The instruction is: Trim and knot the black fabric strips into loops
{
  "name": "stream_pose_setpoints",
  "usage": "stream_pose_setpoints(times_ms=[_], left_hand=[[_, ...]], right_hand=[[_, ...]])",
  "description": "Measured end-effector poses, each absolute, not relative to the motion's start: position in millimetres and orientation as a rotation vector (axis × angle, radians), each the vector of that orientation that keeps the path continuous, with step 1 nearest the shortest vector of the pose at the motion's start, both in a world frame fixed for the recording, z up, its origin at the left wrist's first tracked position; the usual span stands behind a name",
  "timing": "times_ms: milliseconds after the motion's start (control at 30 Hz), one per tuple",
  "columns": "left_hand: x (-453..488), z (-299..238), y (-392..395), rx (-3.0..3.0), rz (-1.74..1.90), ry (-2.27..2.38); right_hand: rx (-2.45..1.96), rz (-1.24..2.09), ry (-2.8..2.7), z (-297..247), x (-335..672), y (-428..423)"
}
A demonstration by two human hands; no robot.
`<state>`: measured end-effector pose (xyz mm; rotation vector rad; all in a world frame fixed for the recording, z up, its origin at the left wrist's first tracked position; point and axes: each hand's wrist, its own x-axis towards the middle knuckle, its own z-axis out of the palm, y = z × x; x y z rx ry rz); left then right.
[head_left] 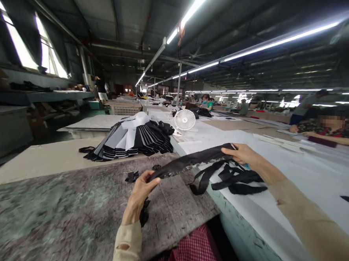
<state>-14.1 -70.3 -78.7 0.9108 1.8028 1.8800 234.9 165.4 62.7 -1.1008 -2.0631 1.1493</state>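
A long black fabric strip (190, 161) stretches between my two hands above the table. My left hand (141, 191) pinches its near end over the grey mottled board (69, 203), fingers closed. My right hand (242, 153) grips the far end, fingers closed, above a tangle of black straps (236, 179) lying on the white table surface (308, 174). Small black scraps (132, 177) lie on the board just left of my left hand. Both my sleeves are beige.
A stack of black and white cut pieces (132, 141) lies behind the board. A small white fan (185, 120) stands beyond it. A person (328, 130) sits at the far right of the table. Red checked cloth (193, 253) is at the near edge.
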Motion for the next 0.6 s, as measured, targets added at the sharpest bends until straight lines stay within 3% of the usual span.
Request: stream_pose_setpoints(times_ms=[100,267,367,500,600], left_hand=[[-22,-82,-68,0.808,2.06,2.05],[-15,-77,-69,0.579,2.077,2.882],[-13,-73,-77,0.735,2.399,2.703],[0,-55,-86,0.405,2.823,2.286],[33,-44,-78,0.787,2.4,1.977]], right_hand=[[-1.075,1.194,-2.153,61,220,145],[-1.109,1.203,-2.236,42,196,128],[-1.095,1.236,-2.225,30,190,130],[-1.15,1.353,-2.049,23,188,134],[-1.127,1.493,-1.963,24,183,125]])
